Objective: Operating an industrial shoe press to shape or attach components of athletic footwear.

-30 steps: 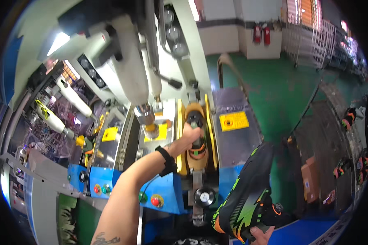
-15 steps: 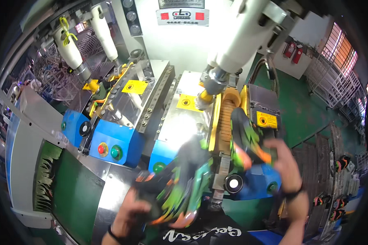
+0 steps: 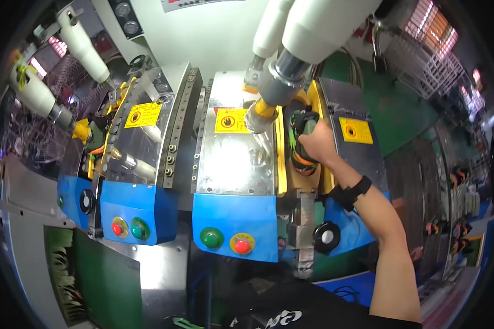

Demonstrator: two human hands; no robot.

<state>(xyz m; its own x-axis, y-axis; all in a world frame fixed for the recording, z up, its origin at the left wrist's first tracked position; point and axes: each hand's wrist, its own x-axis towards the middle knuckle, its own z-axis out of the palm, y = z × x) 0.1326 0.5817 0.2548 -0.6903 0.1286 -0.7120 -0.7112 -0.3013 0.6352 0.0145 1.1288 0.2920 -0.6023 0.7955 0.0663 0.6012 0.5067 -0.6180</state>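
Observation:
My right hand (image 3: 319, 141) reaches forward into the right-hand press, its fingers wrapped round the upper of a dark sneaker (image 3: 304, 163) with green and orange trim. The shoe sits in the slot between the yellow side plates (image 3: 281, 151) of the press, partly covered by my hand. Right beside the hand, a thick ram with a yellow tip (image 3: 264, 109) hangs down at the left of the slot. My left hand is out of the picture. At the lower edge, a small bit of something green (image 3: 185, 322) shows, too little to name.
Blue panels carry a green button (image 3: 211, 237) and a red button (image 3: 241, 244). A second press station (image 3: 137, 137) stands left, with another shoe (image 3: 96, 137) under its rams. Black round knobs (image 3: 326, 237) stick out in front. A rack with shoes (image 3: 458, 208) stands at the right.
My right hand has carried its shoe forward and left into the press slot. My left hand, with the other colourful shoe, has dropped out of view. The view has shifted.

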